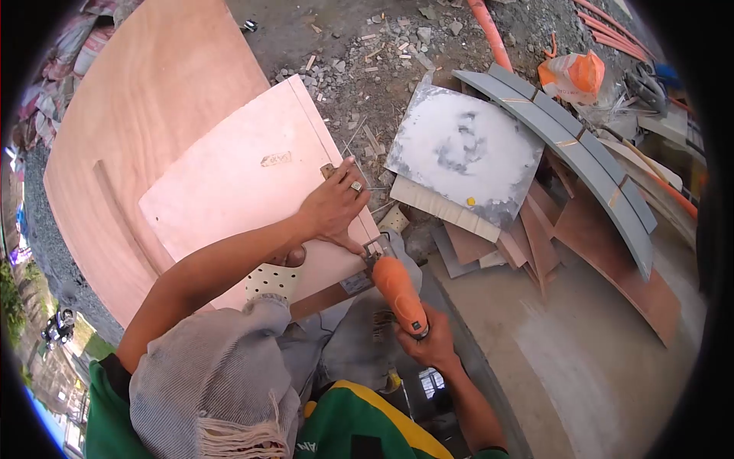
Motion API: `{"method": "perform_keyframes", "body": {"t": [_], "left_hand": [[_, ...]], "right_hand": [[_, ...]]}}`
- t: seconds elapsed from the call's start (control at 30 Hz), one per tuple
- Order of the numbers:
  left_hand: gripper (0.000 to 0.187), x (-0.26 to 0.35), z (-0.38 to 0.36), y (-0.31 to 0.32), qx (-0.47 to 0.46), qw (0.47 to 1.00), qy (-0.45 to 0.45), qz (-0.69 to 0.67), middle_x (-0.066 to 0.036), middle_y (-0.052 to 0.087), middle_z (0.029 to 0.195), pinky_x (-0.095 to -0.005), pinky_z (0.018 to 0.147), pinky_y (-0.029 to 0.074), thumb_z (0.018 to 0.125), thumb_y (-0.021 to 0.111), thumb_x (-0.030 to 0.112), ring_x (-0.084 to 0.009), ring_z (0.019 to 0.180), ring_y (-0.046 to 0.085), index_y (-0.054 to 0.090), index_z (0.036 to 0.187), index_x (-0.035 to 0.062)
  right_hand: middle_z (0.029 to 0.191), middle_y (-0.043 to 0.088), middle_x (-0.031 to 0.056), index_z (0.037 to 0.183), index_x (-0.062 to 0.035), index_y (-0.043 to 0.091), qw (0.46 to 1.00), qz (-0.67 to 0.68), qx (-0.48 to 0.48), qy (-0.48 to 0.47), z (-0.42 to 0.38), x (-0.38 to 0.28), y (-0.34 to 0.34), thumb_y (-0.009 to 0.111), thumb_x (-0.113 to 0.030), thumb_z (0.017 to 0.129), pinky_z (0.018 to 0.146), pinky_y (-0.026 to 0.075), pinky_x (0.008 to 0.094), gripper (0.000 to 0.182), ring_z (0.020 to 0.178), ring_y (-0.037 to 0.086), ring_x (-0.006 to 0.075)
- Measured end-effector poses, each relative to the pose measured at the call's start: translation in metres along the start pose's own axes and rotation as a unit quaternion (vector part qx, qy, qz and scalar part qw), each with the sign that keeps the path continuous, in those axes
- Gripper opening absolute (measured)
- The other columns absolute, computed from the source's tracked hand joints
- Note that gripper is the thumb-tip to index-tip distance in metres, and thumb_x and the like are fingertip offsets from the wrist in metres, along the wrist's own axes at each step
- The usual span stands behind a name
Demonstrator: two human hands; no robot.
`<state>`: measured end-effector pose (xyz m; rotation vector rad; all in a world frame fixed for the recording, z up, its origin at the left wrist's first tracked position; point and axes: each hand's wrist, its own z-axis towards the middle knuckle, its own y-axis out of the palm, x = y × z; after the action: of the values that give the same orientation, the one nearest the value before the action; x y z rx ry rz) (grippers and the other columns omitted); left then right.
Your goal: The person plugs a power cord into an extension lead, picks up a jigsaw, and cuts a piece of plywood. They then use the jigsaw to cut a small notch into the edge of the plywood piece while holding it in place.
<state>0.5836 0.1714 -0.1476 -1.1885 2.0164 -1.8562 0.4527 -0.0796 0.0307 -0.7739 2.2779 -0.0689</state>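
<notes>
Plywood panel (pixel 252 191) pinned flat under our spread left hand (pixel 334 205), right hand (pixel 432 344) gripping the orange saw (pixel 397 291); we should cut steadily.

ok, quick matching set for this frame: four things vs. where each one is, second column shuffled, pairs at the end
Things:
1. left hand
2. right hand
3. orange power tool
4. grey curved strips

Places:
A. resting across the scrap pile, far right
B. pressed flat on the pale plywood sheet
C. gripping the tool's rear end
D. at the sheet's near edge, nose towards the left hand

Pairs: 1-B, 2-C, 3-D, 4-A
</notes>
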Motion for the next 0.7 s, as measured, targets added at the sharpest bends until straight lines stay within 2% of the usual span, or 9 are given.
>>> {"method": "perform_keyframes", "body": {"t": [0.13,0.2,0.47,0.57,0.63,0.7], "left_hand": [[0.119,-0.001,0.001,0.000,0.032,0.999,0.002,-0.002,-0.027,0.058,0.119,-0.0602,0.125,0.011,0.062,0.051,0.098,-0.0454,0.131,0.044,0.059,0.112,-0.0102],[0.119,-0.002,0.002,0.000,0.022,1.000,0.005,0.000,-0.027,0.058,0.119,-0.0599,0.125,0.010,0.063,0.050,0.098,-0.0454,0.131,0.045,0.059,0.111,-0.0099],[0.116,0.001,0.006,0.002,0.020,1.000,0.001,-0.013,-0.026,0.059,0.117,-0.0581,0.126,0.010,0.064,0.050,0.098,-0.0450,0.128,0.048,0.059,0.108,-0.0085],[0.115,-0.001,0.006,-0.003,-0.004,1.000,0.001,-0.010,-0.026,0.061,0.116,-0.0568,0.126,0.012,0.065,0.052,0.097,-0.0438,0.128,0.048,0.059,0.107,-0.0098],[0.115,0.000,0.009,-0.002,-0.046,0.999,-0.005,-0.008,-0.025,0.067,0.105,-0.0542,0.125,0.011,0.068,0.053,0.093,-0.0422,0.129,0.047,0.060,0.113,-0.0134],[0.115,-0.002,0.009,-0.005,-0.037,0.999,-0.001,-0.007,-0.026,0.066,0.109,-0.0528,0.124,0.014,0.067,0.055,0.092,-0.0424,0.128,0.047,0.060,0.111,-0.0137]], "right_hand": [[0.084,0.068,0.0087,0.105,-0.0005,0.065,1.000,0.026,-0.016,-0.003,0.005,-0.006,-0.003,0.076,-0.015,0.082,0.074,0.053,0.0321,0.029,0.077,0.065,0.0158],[0.084,0.070,0.0106,0.106,-0.0003,0.064,1.000,-0.005,-0.003,-0.016,0.001,-0.003,-0.001,0.078,-0.018,0.082,0.073,0.054,0.0333,0.033,0.075,0.068,0.0184],[0.082,0.069,0.0123,0.102,-0.0009,0.065,1.000,-0.019,-0.010,-0.003,0.001,-0.001,-0.002,0.075,-0.015,0.078,0.071,0.054,0.0336,0.029,0.072,0.069,0.0224],[0.080,0.068,0.0124,0.100,-0.0013,0.066,1.000,-0.025,-0.007,-0.003,0.003,-0.006,-0.003,0.075,-0.015,0.077,0.070,0.054,0.0336,0.028,0.071,0.068,0.0233],[0.080,0.068,0.0124,0.099,-0.0014,0.066,1.000,-0.025,-0.009,0.001,0.004,-0.007,-0.004,0.075,-0.015,0.077,0.070,0.054,0.0338,0.028,0.070,0.068,0.0236],[0.079,0.068,0.0120,0.099,-0.0014,0.066,1.000,-0.015,-0.005,0.012,0.003,-0.007,-0.004,0.076,-0.016,0.076,0.069,0.054,0.0335,0.029,0.069,0.067,0.0230]]}}
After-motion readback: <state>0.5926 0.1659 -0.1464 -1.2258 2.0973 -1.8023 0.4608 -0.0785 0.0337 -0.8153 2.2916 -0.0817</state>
